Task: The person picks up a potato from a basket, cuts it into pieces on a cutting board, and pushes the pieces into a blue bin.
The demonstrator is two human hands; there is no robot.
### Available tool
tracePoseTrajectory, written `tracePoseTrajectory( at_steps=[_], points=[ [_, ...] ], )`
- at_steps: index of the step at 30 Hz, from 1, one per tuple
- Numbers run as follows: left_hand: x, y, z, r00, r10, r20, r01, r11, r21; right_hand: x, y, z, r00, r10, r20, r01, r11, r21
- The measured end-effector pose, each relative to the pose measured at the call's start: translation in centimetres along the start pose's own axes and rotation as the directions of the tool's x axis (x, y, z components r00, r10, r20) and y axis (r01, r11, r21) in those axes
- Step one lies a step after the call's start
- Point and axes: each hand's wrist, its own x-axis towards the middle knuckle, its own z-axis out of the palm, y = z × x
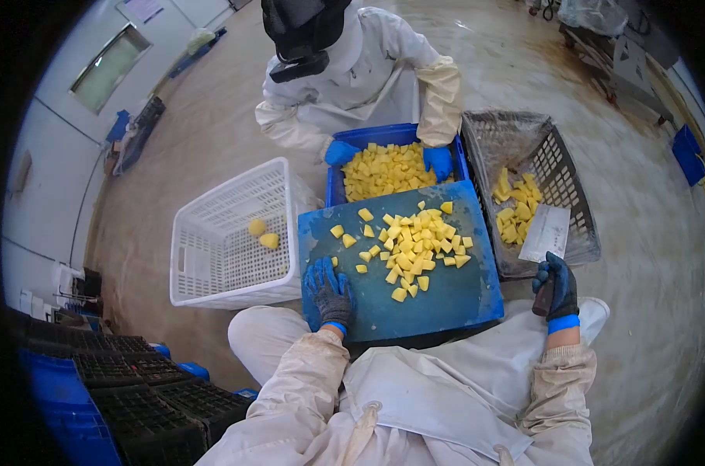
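My left hand [329,293], in a dark blue and grey glove, lies flat with fingers spread on the left edge of a blue cutting board [383,314]. Yellow cut chunks [414,247] are heaped and scattered on the board. To the right of the board, my right hand [556,289] is wrapped round the dark handle of a cleaver [546,231]. Its broad blade points up over a grey crate [519,128] that holds more yellow pieces [515,216].
Opposite me a co-worker [368,78] has blue-gloved hands in a blue bin [334,186] of yellow chunks. A white crate [236,182] with a few yellow pieces stands left. Dark crates [166,404] are stacked at the lower left; a metal cart [628,70] is at the upper right.
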Motion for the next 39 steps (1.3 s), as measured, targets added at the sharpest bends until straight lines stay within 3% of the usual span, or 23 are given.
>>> tracePoseTrajectory(
  at_steps=[17,23,26,28,29,31,32,34,35,37,38,39],
  points=[
    [0.0,-0.3,0.4,1.0,-0.003,-0.006,0.002,1.0,-0.008,-0.5,-0.3,0.6,0.999,0.008,-0.036,-0.008,1.0,-0.011],
    [0.4,0.2,-0.5,1.0,-0.01,-0.013,0.008,0.991,-0.13,-1.4,-0.4,0.8,0.999,0.04,0.015,-0.04,0.999,0.001],
    [2.7,2.0,-1.9,0.991,-0.012,-0.132,-0.024,0.962,-0.272,-1.8,-0.1,1.1,1.0,0.014,-0.016,-0.014,1.0,0.022],
    [6.1,3.3,-2.7,0.965,0.191,-0.18,-0.24,0.917,-0.317,-2.7,-0.3,2.1,0.999,0.017,-0.037,-0.015,0.999,0.04],
    [7.9,3.4,-2.1,0.965,0.196,-0.174,-0.243,0.917,-0.317,-3.1,-0.4,2.6,0.999,0.017,-0.051,-0.014,0.998,0.056],
    [12.0,3.8,-0.4,0.863,0.49,-0.124,-0.505,0.845,-0.178,-3.5,-0.5,3.1,0.999,-0.002,-0.046,0.003,0.999,0.041],
    [14.1,5.0,-0.1,0.86,0.496,-0.12,-0.51,0.841,-0.18,-3.5,-0.6,3.4,0.998,0.007,-0.068,-0.005,0.999,0.035],
    [18.2,7.7,0.8,0.83,0.536,0.157,-0.365,0.734,-0.573,-3.4,-0.6,3.3,0.993,0.044,-0.107,-0.03,0.992,0.123],
    [19.8,8.4,2.2,0.826,0.54,0.161,-0.367,0.732,-0.573,-3.5,-0.7,3.5,0.993,0.045,-0.112,-0.03,0.991,0.128],
    [22.9,9.5,5.5,0.698,0.602,0.387,-0.367,0.766,-0.528,-3.6,-1.0,3.9,0.984,0.081,-0.156,-0.062,0.99,0.124],
    [24.5,10.2,7.4,0.695,0.604,0.391,-0.368,0.765,-0.529,-3.5,-1.1,4.0,0.985,0.089,-0.145,-0.067,0.987,0.149],
    [26.1,10.9,9.2,0.727,0.451,0.518,-0.267,0.88,-0.393,-3.8,-1.3,4.7,0.973,0.076,-0.217,-0.047,0.989,0.137]
  ],
)
